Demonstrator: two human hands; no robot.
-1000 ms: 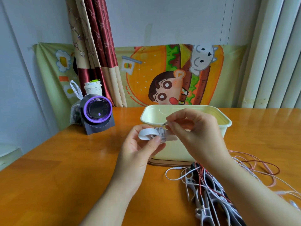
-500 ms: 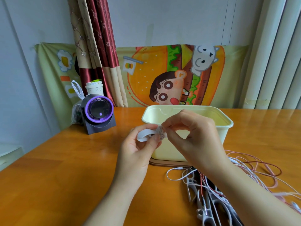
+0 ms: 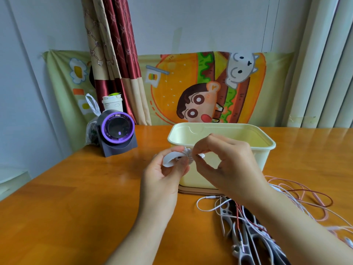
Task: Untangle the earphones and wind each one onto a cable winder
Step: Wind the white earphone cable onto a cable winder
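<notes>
White plastic is showing between the two hands at the middle of the frame: a curved cable winder (image 3: 168,160) is being held up in front of the cream tub (image 3: 266,150), above the desk (image 3: 76,207) and not touching it. The left hand (image 3: 162,182) is gripping the winder, its fingers (image 3: 182,165) curling round the winder's left part. The right hand (image 3: 229,169) is meeting it from the right, its fingers (image 3: 202,148) pinching at the white earphone cable (image 3: 189,156) that is sitting wound round the winder's middle; which bit of the cable they are pinching I cannot tell, since the fingertips are covering it. A tangle of earphones (image 3: 298,199) is lying at the lower right of the frame, partly under the right forearm, its white, pink and dark red leads looping across the desk. One white lead is ending in a jack plug (image 3: 212,197) just in front of the tub. Spare winders (image 3: 246,238) are lying among the leads near the bottom edge. At the left, a dark device with a purple ring (image 3: 117,129) is standing on the desk, with a lidded cup (image 3: 112,104) and a clear plastic bag (image 3: 91,129) behind it. A cartoon cloth (image 3: 172,88) is hanging along the back wall, and a red and beige curtain (image 3: 114,54) is falling in front of it at the upper left.
</notes>
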